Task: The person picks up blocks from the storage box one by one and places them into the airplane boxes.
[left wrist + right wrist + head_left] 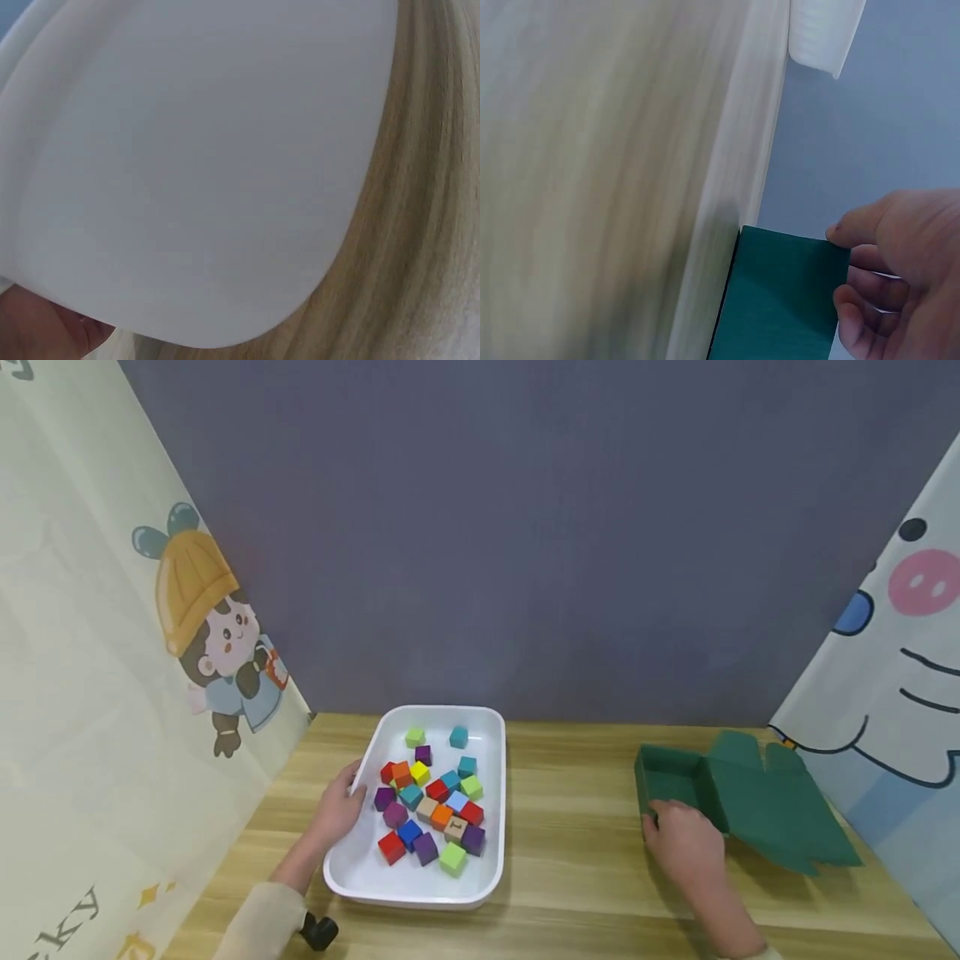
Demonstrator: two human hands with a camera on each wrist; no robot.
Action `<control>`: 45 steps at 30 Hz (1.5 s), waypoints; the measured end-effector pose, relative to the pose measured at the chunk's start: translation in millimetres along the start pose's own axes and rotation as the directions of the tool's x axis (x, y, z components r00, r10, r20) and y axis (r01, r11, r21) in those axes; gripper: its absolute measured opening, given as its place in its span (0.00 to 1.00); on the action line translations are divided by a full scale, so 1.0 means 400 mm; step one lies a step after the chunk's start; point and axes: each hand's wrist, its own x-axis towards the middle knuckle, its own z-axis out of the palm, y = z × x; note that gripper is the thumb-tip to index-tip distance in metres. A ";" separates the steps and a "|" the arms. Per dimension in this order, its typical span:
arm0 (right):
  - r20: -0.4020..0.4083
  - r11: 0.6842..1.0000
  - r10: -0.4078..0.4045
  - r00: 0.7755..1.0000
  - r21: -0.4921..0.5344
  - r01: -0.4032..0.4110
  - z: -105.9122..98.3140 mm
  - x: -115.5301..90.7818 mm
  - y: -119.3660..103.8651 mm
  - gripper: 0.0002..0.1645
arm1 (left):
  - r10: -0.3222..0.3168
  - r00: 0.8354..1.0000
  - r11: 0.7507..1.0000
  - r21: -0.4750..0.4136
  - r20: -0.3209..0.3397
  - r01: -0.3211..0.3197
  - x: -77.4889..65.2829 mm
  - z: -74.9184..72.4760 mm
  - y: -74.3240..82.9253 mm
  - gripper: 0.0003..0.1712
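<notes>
My left hand (339, 810) grips the left side of a white tray (420, 897). Several small coloured cubes (425, 848) lie loose in it, one bearing a dark mark. The tray's smooth outer surface (202, 172) fills most of the left wrist view, with part of the hand (41, 326) at the lower left. On the right, an open green box (675, 781) has its flapped lid (780, 810) folded out to the right. My right hand (686, 843) pinches the box's near wall; the right wrist view shows thumb and fingers at the edge of a green wall (784, 292).
Both containers are on a wooden table (570, 827), with bare tabletop between them. A dark grey panel (525, 543) rises along the back edge. Printed curtains hang at the left (75, 652) and right (885, 718), close to the table's sides.
</notes>
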 end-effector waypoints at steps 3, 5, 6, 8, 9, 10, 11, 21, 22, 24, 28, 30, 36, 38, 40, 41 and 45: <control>-0.021 1.000 -0.016 1.000 -0.011 0.016 0.009 0.000 -0.014 0.14 | 0.012 1.000 1.000 -0.005 -0.007 -0.012 -0.001 0.003 0.004 0.28; -0.035 1.000 -0.029 0.999 -0.014 0.028 0.011 0.001 -0.026 0.13 | 0.015 1.000 1.000 -0.014 -0.004 -0.015 0.000 0.003 0.008 0.28; -0.037 0.999 -0.035 0.999 -0.014 0.034 0.012 0.001 -0.033 0.13 | 0.010 1.000 1.000 -0.019 -0.002 -0.010 0.000 0.003 0.009 0.28; -0.041 0.999 -0.052 0.998 -0.017 0.051 0.014 0.002 -0.048 0.13 | -0.005 1.000 1.000 -0.028 0.000 0.005 -0.001 0.002 0.011 0.28; -0.041 0.998 -0.060 0.997 -0.019 0.059 0.015 0.002 -0.055 0.13 | -0.011 1.000 0.999 -0.031 0.005 0.011 -0.002 0.001 0.011 0.28; -0.042 0.998 -0.068 0.997 -0.022 0.067 0.016 0.002 -0.063 0.13 | -0.017 1.000 0.999 -0.029 0.007 0.017 -0.003 0.001 0.010 0.28; -0.042 0.997 -0.076 0.996 -0.026 0.075 0.017 0.002 -0.070 0.12 | -0.022 1.000 0.999 -0.031 0.009 0.022 -0.004 0.000 0.010 0.28; 0.025 0.984 -0.173 0.985 -0.044 0.174 0.031 -0.003 -0.141 0.10 | -0.030 0.999 0.997 -0.070 0.017 0.031 -0.001 -0.009 -0.006 0.28; 0.029 0.982 -0.184 0.982 -0.043 0.185 0.032 -0.004 -0.148 0.10 | -0.034 0.999 0.997 -0.074 0.017 0.035 0.000 -0.009 -0.007 0.28; 0.028 0.977 -0.207 0.978 -0.035 0.208 0.036 -0.006 -0.160 0.09 | -0.041 0.999 0.995 -0.087 0.021 0.043 0.001 -0.010 -0.009 0.28; 0.012 0.970 -0.239 0.971 -0.037 0.239 0.047 -0.008 -0.178 0.10 | -0.046 0.998 0.990 -0.133 0.040 0.051 0.001 -0.009 -0.008 0.28; 0.000 0.966 -0.255 0.967 -0.038 0.254 0.054 -0.009 -0.186 0.11 | -0.044 0.998 0.987 -0.152 0.045 0.051 0.000 -0.010 -0.009 0.28; -0.031 0.955 -0.295 0.955 -0.053 0.293 0.071 -0.012 -0.204 0.13 | -0.026 0.999 0.984 -0.176 0.036 0.032 -0.003 -0.011 -0.007 0.28; -0.026 0.955 -0.293 0.956 -0.060 0.291 0.071 -0.012 -0.209 0.13 | -0.024 0.999 0.982 -0.185 0.041 0.031 -0.004 -0.010 -0.005 0.28; -0.009 0.955 -0.292 0.956 -0.063 0.291 0.071 -0.012 -0.215 0.15 | -0.030 0.998 0.979 -0.198 0.050 0.039 -0.004 -0.008 -0.003 0.28; 0.000 0.955 -0.290 0.957 -0.062 0.290 0.071 -0.012 -0.219 0.15 | -0.030 0.998 0.978 -0.204 0.052 0.040 -0.004 -0.007 -0.002 0.28; 0.012 0.951 -0.304 0.953 -0.055 0.304 0.077 -0.009 -0.242 0.14 | -0.036 0.998 0.983 -0.181 0.044 0.043 -0.004 -0.007 0.004 0.28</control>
